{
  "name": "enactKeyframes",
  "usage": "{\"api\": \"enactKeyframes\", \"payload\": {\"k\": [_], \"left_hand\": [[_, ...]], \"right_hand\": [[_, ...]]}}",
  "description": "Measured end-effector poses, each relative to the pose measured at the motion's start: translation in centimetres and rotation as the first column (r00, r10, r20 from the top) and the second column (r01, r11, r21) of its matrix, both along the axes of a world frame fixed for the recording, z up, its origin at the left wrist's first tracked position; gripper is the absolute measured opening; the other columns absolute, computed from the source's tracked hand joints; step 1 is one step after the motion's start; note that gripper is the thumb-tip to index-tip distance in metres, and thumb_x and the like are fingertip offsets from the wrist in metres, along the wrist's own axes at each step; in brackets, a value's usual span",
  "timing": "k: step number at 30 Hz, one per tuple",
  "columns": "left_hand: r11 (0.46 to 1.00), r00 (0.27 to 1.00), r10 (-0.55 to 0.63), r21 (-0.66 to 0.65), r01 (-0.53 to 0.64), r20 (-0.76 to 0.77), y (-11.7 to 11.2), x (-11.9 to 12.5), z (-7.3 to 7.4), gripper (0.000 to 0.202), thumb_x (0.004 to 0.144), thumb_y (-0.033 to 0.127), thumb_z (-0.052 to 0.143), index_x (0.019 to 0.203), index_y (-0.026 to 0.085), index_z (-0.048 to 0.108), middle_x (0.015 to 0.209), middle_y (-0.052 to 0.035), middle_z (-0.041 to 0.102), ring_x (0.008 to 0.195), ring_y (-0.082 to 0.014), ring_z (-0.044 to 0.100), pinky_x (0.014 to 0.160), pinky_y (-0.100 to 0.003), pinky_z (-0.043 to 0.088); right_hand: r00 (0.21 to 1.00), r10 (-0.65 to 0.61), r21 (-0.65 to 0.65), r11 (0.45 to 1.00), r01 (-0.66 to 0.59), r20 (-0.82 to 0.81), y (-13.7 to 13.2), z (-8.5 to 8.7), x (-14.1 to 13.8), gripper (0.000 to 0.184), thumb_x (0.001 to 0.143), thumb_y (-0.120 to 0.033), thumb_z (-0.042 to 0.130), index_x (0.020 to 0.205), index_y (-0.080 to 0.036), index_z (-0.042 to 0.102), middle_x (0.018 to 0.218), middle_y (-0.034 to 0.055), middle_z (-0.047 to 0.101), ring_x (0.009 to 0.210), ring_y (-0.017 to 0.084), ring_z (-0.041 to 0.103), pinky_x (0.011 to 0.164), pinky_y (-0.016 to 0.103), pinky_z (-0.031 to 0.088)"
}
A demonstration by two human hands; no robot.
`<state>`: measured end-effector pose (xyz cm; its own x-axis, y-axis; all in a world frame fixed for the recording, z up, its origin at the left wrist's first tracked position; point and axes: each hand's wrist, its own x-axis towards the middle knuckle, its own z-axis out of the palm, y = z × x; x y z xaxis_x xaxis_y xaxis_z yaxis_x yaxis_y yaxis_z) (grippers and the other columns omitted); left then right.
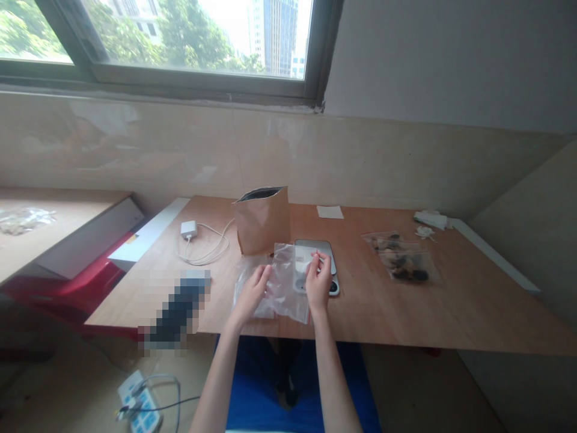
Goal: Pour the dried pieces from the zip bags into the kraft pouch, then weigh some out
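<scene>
Our right hand (319, 279) pinches a clear plastic bag (286, 285) while our left hand (255, 288) curls at its left edge, grip unclear, a brown paper bag (264, 222) standing farther back.

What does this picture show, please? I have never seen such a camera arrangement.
There is no machine here, only a person's two bare hands. The single picture comes from a camera worn on the head, looking forward and down. The right hand holds a clear plastic bag; the left hand is at its other side. On the wooden table are what looks like a scale, an open brown paper bag, a white adapter and, to the right, bags of dark pieces.
</scene>
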<state>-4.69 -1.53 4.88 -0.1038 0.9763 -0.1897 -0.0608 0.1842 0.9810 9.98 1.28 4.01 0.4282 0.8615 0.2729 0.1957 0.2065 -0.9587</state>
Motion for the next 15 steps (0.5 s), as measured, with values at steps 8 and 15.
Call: {"api": "enactKeyframes", "payload": {"k": [8, 15], "left_hand": [[0.978, 0.972, -0.204, -0.073, 0.196, -0.120, -0.93, 0.72, -0.60, 0.033, 0.078, 0.051, 0.052, 0.067, 0.021, 0.049, 0.049, 0.0072, 0.037, 0.037, -0.0072, 0.032, 0.037, -0.020, 0.022], [0.957, 0.934, -0.287, -0.020, 0.290, -0.213, -0.92, 0.10, -0.26, 0.036, 0.077, 0.053, 0.051, 0.063, 0.021, 0.042, 0.048, 0.0082, 0.031, 0.040, -0.0071, 0.026, 0.040, -0.021, 0.019]], "right_hand": [[1.000, -0.029, -0.041, 0.999, 0.029, -0.006, 0.03, -0.35, 0.21, 0.029, 0.087, -0.047, 0.038, 0.095, -0.020, 0.046, 0.085, 0.0090, 0.061, 0.068, 0.017, 0.058, 0.051, 0.025, 0.042], [1.000, 0.012, -0.060, 0.998, -0.012, 0.004, -0.02, -0.20, 0.36, 0.028, 0.088, -0.047, 0.037, 0.090, -0.020, 0.045, 0.065, 0.0003, 0.055, 0.049, 0.012, 0.049, 0.047, 0.023, 0.040]]}}
